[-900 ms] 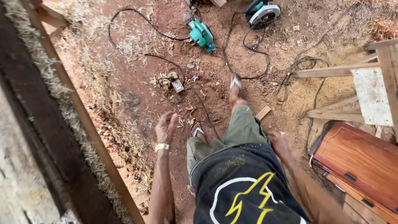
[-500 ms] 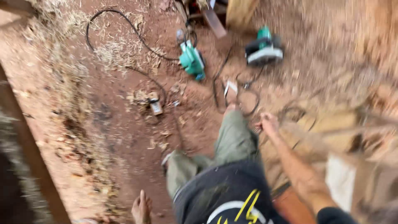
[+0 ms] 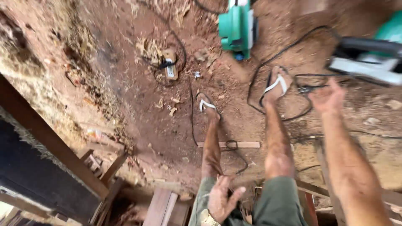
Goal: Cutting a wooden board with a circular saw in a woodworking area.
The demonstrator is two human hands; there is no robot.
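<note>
I look straight down at my legs and sandalled feet on red dirt. My right hand reaches forward, fingers apart and empty, just short of a green and black power saw at the right edge. My left hand hangs low by my left knee, fingers loosely spread, holding nothing; a watch sits on that wrist. A green electric planer lies on the ground ahead of my feet. Black power cords loop around my right foot.
A socket block with a plug lies on the dirt to the left. A short wooden strip lies between my legs. A dark wooden beam and stacked boards sit at lower left. Sawdust and shavings cover the ground.
The view has moved forward and down, so the planer and saw are much nearer. My right hand has stretched out toward the saw. My left hand has come in beside my knee.
</note>
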